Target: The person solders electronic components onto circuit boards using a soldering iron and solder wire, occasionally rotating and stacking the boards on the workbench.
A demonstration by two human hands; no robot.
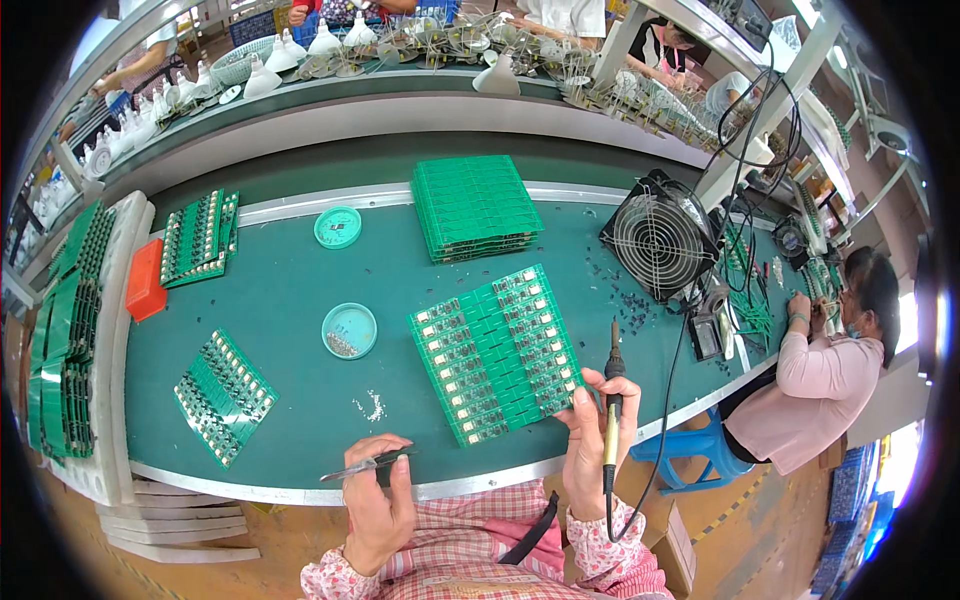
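Observation:
My left hand (378, 510) is closed around a pair of dark tweezers (362, 466) at the table's front edge. My right hand (598, 440) grips a soldering iron (611, 440), its tip pointing away from me and its cord hanging down. Thumb and fingers of that hand also touch the lower right corner of a green circuit board panel (488, 352), tilted, with two bands of small parts. Left of the panel sits a small round dish (366, 318) of tiny pieces, with white bits (371, 405) scattered on the table below it.
Behind the panel rises a stack of green boards (475, 205). A black fan (660, 240) stands to the right, dark bits scattered beside it. At left are another board panel (226, 395), an orange bin (147, 282) and a foam tray (120, 400). A co-worker (835, 375) sits at right.

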